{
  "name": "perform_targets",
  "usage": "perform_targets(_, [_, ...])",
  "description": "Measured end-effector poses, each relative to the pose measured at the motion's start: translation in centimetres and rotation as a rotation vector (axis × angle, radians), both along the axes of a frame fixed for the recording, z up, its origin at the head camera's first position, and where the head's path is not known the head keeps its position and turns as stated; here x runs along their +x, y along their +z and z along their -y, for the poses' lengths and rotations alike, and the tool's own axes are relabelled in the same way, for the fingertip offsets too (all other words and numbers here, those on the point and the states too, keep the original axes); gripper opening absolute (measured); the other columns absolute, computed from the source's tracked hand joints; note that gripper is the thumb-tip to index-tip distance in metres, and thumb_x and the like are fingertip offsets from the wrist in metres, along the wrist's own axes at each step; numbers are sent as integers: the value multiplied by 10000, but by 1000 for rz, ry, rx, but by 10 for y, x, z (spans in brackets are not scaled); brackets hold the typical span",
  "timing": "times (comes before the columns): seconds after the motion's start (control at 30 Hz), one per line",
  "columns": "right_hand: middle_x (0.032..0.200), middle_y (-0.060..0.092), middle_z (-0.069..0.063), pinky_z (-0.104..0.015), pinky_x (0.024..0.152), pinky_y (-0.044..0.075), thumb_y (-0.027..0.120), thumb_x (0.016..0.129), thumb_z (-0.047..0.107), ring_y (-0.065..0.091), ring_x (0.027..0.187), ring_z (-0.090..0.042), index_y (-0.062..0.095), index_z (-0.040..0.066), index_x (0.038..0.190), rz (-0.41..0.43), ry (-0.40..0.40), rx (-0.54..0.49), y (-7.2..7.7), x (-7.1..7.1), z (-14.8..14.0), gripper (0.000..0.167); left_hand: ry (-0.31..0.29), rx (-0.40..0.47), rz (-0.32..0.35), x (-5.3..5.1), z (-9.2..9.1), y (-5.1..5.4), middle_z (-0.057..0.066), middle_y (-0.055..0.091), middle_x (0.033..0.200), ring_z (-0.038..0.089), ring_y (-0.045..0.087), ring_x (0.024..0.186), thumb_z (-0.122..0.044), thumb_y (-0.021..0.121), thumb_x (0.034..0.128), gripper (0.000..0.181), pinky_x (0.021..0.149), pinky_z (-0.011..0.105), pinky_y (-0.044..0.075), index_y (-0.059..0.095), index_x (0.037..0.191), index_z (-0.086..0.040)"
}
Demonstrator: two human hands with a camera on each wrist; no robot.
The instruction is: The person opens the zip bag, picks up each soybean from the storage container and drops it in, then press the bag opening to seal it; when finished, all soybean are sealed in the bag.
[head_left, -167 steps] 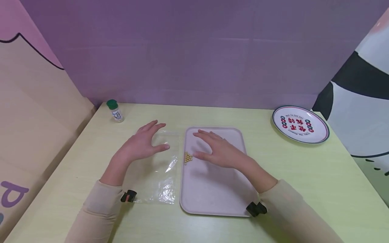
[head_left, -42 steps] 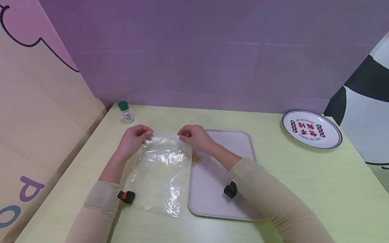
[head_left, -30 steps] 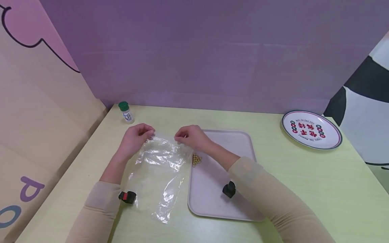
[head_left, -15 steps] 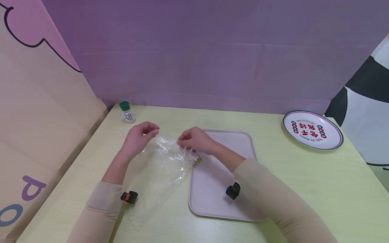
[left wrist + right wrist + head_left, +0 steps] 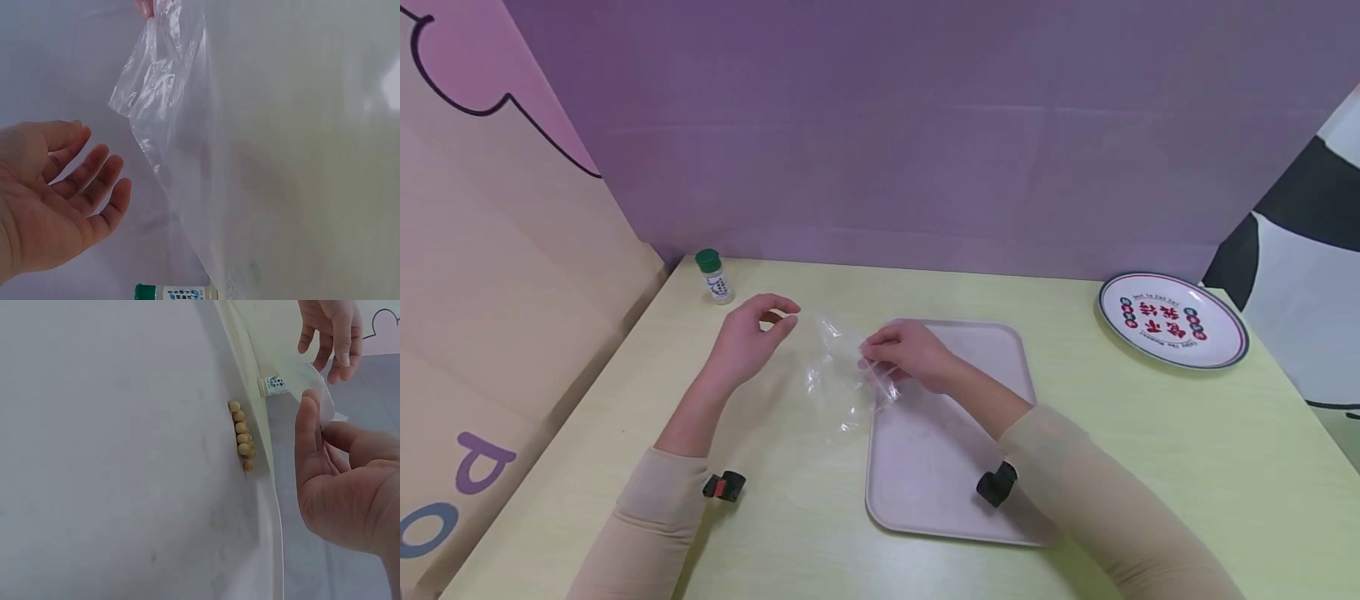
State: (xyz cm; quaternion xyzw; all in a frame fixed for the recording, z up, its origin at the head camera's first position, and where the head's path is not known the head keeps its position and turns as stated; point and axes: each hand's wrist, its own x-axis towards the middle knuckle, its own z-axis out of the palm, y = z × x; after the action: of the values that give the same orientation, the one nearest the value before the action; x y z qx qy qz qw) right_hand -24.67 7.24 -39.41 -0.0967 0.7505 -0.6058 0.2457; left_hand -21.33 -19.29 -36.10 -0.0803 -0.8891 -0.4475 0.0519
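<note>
The right hand (image 5: pixel 917 357) pinches a clear plastic bag (image 5: pixel 835 375) that hangs crumpled to its left, over the tray's left edge. In the right wrist view the right hand (image 5: pixel 356 481) holds the bag between thumb and fingers. The left hand (image 5: pixel 745 342) is held up left of the bag, touching nothing. Its fingers are loosely bent and apart from the bag in the left wrist view, where both the left hand (image 5: pixel 62 194) and the bag (image 5: pixel 187 131) show. Several small round yellow beads (image 5: pixel 243 437) lie along the tray's edge; bag and hand hide them in the head view.
A pale rectangular tray (image 5: pixel 947 492) lies on the light table (image 5: pixel 790 533), under the right forearm. A small green-capped bottle (image 5: pixel 715 277) stands at the back left. A white plate (image 5: pixel 1172 321) with red characters rests at the back right.
The left hand has let go of the bag and moved slightly up. The right hand has moved right with the bag, which has swung over the tray's edge and now hides the beads in the head view.
</note>
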Motion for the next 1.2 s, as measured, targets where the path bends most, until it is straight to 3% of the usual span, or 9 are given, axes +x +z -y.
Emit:
perform_targets(0.27, [1054,721,-154,-309,734,607,627,991,39,735,841,-198,606,-107,1249,96,-39,-56,3,13,-7,296,-38,7,-11,5,-10,7,67,607,1304,263,590,1129,-191,620,1023,239,874,431,550,658,1239,-97])
perform_targets(0.57, [944,690,-146,-356,763,610,592,999,-1,750,846,-252,551,-154,1232,159,-55,-140,3,21,-7,282,-80,19,-10,9,-24,15,41,630,1229,250,604,1070,-187,643,1009,212,812,400,555,675,1208,-122])
perform_targets(0.83, [911,718,-139,-366,790,604,595,1004,16,751,893,-278,542,-141,1205,226,-67,-206,1,29,-6,260,-142,-28,-12,8,-35,16,58,652,1190,260,615,1073,-181,654,1000,204,810,403,546,685,1189,-111])
perform_targets(1.0, [875,710,-132,-393,802,601,584,1005,2,747,918,-285,569,-97,1113,262,-68,-256,0,31,-6,147,-175,-80,2,7,-41,16,51,655,1193,250,617,1083,-180,654,999,195,815,397,548,689,1180,-116])
perform_targets(1.2, [949,729,-159,-421,811,595,577,1019,28,745,926,-288,600,-75,1098,276,-79,-290,0,32,-7,132,-195,-87,3,7,-48,18,35,651,1193,233,617,1064,-187,659,997,185,793,380,552,693,1169,-129])
